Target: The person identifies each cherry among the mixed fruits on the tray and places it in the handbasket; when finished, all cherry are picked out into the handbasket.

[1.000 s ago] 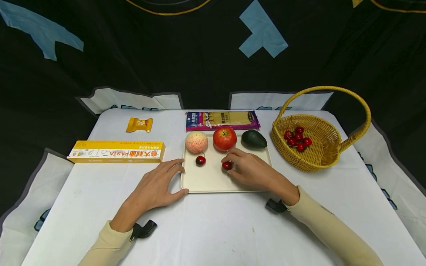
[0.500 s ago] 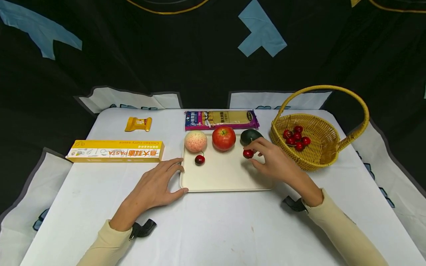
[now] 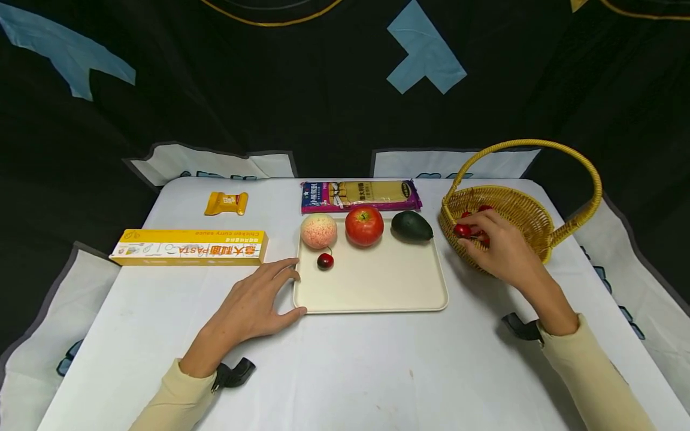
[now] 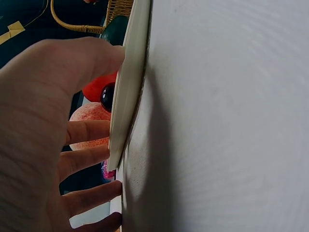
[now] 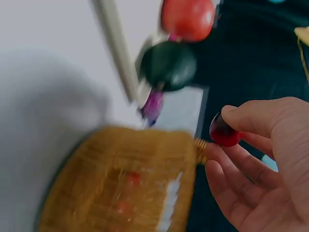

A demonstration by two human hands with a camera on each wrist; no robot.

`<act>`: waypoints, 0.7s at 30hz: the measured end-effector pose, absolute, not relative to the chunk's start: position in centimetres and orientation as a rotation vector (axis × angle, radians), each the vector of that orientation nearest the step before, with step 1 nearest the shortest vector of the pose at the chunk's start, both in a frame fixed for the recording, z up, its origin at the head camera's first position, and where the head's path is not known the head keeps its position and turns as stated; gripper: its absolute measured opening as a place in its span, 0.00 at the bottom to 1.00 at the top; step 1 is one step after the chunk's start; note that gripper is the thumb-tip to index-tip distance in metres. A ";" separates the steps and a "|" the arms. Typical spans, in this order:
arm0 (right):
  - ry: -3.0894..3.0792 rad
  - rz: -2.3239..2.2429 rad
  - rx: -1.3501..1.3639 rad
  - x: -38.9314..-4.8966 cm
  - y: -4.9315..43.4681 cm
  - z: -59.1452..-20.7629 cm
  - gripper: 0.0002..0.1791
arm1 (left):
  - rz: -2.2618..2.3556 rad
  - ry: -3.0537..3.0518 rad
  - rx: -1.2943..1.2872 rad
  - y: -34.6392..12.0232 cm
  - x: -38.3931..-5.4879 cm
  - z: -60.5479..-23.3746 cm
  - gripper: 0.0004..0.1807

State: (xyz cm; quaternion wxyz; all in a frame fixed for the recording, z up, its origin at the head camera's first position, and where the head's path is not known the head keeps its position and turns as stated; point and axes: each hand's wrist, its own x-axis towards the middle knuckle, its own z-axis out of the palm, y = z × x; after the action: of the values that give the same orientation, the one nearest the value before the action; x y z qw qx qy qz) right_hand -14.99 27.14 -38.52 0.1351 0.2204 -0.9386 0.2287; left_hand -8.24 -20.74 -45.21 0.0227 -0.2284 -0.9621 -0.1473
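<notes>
My right hand (image 3: 504, 250) pinches a dark red cherry (image 5: 224, 129) between thumb and fingertips, over the near left rim of the wicker basket (image 3: 530, 218). Several cherries in the basket are partly hidden behind that hand. On the cream tray (image 3: 377, 287) one cherry (image 3: 325, 261) with a stem lies in front of a speckled peach (image 3: 318, 231). A red apple (image 3: 364, 226) and a dark green avocado (image 3: 411, 226) sit along the tray's far side. With fingers spread, my left hand (image 3: 250, 302) touches the tray's left edge, as the left wrist view also shows.
Behind the tray lies a purple and yellow pasta packet (image 3: 360, 196). A yellow pasta box (image 3: 188, 247) lies left of the tray, with an orange-wrapped snack (image 3: 226, 203) beyond it. The basket's tall handle (image 3: 539, 142) arches up on the right.
My right hand has lifted a cherry off the tray and carried it right, past the avocado, to the basket. The left hand has stayed at the tray's edge.
</notes>
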 end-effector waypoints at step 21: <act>-2.918 0.607 0.382 -17.4 33.2 -40.7 0.23 | -0.463 -2.984 -0.703 -20.7 -8.2 -45.2 0.37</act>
State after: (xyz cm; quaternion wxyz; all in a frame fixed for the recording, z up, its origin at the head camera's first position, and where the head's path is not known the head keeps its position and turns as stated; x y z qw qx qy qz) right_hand -17.40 33.24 -40.72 0.0685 0.1269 -0.9688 0.2014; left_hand -8.20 -20.69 -45.18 0.0206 -0.2265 -0.9623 -0.1493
